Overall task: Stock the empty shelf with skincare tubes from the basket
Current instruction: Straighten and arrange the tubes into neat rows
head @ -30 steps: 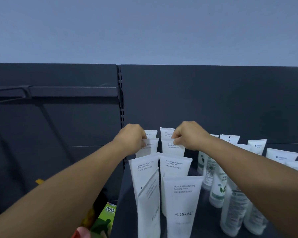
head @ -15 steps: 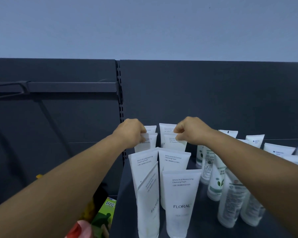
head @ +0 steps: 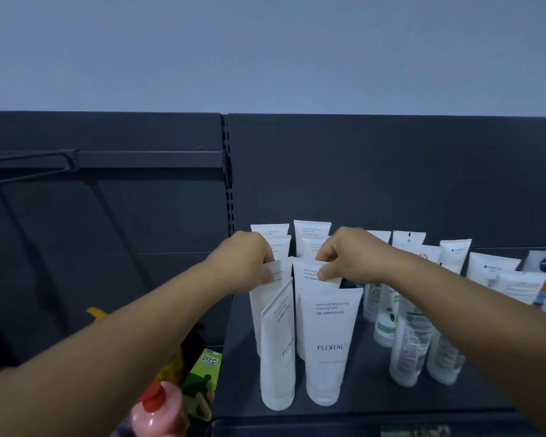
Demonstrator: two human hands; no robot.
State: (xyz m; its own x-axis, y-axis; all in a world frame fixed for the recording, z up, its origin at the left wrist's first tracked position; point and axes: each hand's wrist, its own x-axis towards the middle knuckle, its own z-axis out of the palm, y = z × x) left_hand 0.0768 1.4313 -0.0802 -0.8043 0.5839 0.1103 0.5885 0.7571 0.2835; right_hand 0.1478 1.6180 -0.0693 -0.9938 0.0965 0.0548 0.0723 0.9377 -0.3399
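Head view: left hand (head: 249, 263) pinches one white tube (head: 279, 272). Right hand (head: 347, 257) pinches its neighbour (head: 309, 275) on the dark shelf (head: 366, 402).

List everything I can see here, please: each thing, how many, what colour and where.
FLORAL tubes: eight show, white, two columns standing on their caps at the shelf's left end.
Other tubes: about a dozen, white or translucent, some with green or blue print, right of the FLORAL ones.
Shelf: one, dark grey, under the tubes.
Back panel: dark grey, behind the shelf.
Wall: pale blue-grey, above.
Green box: one, below the shelf's left edge.
Pink bottle with red cap: one, bottom left.
Left hand: pinches the top of a second-row left tube.
Right hand: pinches the top of the second-row right tube.
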